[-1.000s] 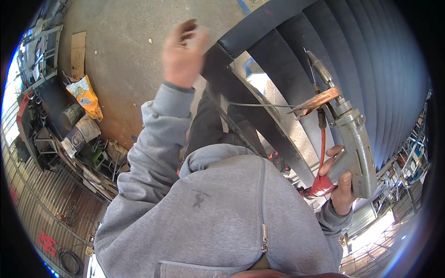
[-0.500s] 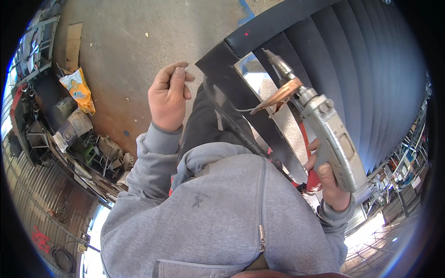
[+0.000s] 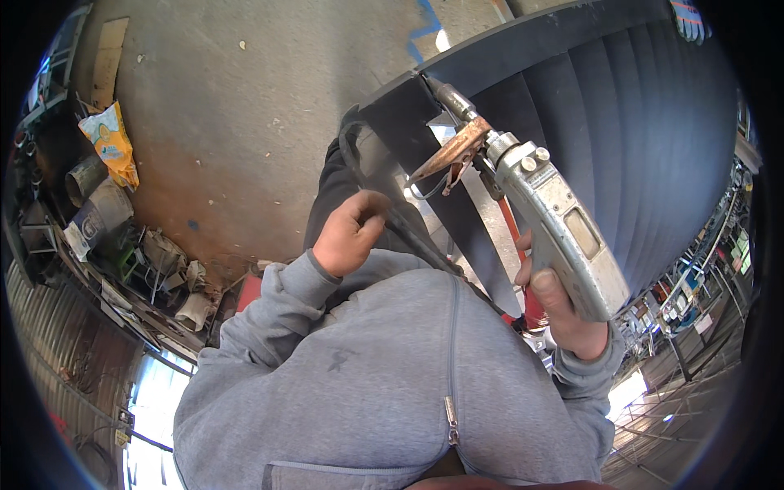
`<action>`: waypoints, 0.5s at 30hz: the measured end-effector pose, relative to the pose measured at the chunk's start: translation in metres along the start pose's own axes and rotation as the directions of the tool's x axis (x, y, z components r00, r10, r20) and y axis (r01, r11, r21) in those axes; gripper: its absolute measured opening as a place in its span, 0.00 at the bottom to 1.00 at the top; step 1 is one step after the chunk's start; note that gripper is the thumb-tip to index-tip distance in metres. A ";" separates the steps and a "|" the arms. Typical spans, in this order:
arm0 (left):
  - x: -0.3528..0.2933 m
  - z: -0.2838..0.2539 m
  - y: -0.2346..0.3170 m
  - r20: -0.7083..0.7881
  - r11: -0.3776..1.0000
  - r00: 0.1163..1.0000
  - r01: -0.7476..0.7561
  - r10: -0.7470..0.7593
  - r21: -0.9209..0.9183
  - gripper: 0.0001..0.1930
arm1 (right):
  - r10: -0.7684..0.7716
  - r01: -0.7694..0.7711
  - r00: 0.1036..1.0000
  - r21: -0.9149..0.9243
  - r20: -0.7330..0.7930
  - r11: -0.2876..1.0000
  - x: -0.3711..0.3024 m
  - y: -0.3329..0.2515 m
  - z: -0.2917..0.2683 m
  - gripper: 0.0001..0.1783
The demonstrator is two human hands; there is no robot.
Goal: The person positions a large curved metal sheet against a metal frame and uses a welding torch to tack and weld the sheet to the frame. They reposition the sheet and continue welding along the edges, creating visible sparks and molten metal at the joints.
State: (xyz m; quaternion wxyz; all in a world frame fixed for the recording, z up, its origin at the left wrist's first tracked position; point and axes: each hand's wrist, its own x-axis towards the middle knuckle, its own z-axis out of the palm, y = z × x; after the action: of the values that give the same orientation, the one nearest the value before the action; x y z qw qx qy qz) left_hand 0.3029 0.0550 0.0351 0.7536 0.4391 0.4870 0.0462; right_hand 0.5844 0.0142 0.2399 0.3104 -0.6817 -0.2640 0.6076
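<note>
A handheld laser welding gun with a worn silver-grey body is in my right hand, fingers wrapped round its rear part. Its narrow metal nozzle, with a rust-brown curved bracket and a thin bent wire behind it, points to the far left. The tip is at the seam near the corner of a black slatted metal panel; whether it touches, I cannot tell. My left hand hovers before my body beside a black hose, its fingers curled in, with no object visible in them.
A yellow bag, cardboard and scrap lie along the left. A black-framed open section of the panel reaches toward my legs. Metal racks and clutter stand at the right. A glove rests on the panel's far right.
The gun has swung left and away, bringing its tip to the panel seam. My left hand has dropped toward my body and to the right. The red dot on the panel is gone from sight.
</note>
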 end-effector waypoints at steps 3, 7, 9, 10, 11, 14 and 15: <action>0.000 -0.004 -0.015 0.045 1.000 0.999 -0.014 0.015 -0.024 0.13 | 0.016 -0.017 0.999 -0.031 -0.035 0.999 0.003 -0.002 0.004 0.41; 0.002 -0.008 -0.021 0.062 1.000 0.998 -0.003 0.001 0.027 0.13 | 0.056 -0.057 0.997 -0.032 -0.043 0.998 0.005 -0.002 0.007 0.41; 0.003 -0.009 -0.019 0.065 0.999 0.998 -0.001 -0.001 0.037 0.13 | 0.052 -0.055 0.997 -0.063 -0.058 0.996 0.005 -0.002 0.007 0.41; 0.002 -0.009 -0.018 0.069 0.999 0.998 0.009 -0.011 0.037 0.14 | 0.044 -0.045 0.998 -0.029 -0.047 0.999 0.004 -0.002 0.007 0.41; 0.002 -0.008 -0.017 0.068 0.998 0.997 0.038 -0.042 0.057 0.14 | 0.046 -0.048 0.998 -0.039 -0.045 0.998 0.004 -0.002 0.006 0.41; 0.001 -0.007 -0.019 0.111 0.990 0.992 0.052 -0.066 0.130 0.13 | 0.030 -0.033 0.999 -0.086 -0.040 0.996 0.001 0.000 0.005 0.40; 0.002 -0.008 -0.023 0.122 0.988 0.989 0.065 -0.082 0.143 0.14 | -0.004 -0.004 0.999 -0.143 -0.053 0.990 0.001 0.001 0.005 0.40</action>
State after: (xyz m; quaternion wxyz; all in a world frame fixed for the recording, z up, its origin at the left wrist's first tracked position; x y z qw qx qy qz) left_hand 0.2895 0.0463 0.0164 0.7520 0.4741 0.4558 -0.0437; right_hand 0.5792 0.0149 0.2387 0.2678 -0.7181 -0.2984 0.5688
